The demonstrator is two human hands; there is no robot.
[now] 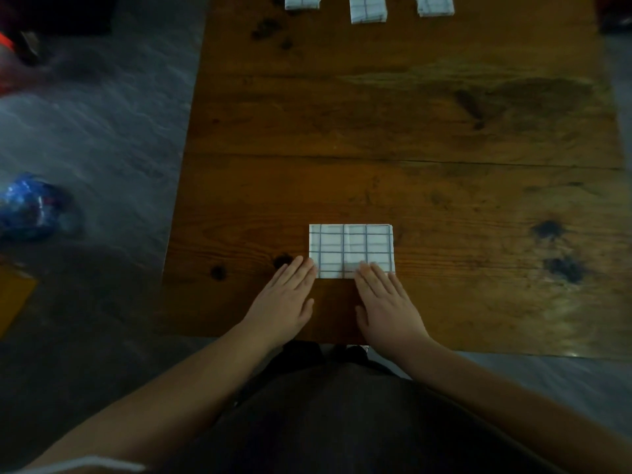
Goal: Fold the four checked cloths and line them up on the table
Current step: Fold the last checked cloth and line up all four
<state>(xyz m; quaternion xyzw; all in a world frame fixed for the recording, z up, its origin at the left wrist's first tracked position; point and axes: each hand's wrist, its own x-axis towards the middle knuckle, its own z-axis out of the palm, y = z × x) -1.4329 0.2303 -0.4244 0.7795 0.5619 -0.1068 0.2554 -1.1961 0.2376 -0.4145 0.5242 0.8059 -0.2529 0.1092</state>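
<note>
Wood table (427,138), grey floor (102,124); L hand (285,302), R hand (388,302) flat, grip wide, touching folded cloth (350,246).

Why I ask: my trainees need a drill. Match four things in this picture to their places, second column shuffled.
1 nearest cloth
2 middle far cloth
3 blue object
4 right hand

A on the floor, left of the table
B fingers on the nearest cloth's near edge
C far edge of the table, in a row of three
D flat on the table, before the person

Pairs: 1-D, 2-C, 3-A, 4-B
</note>
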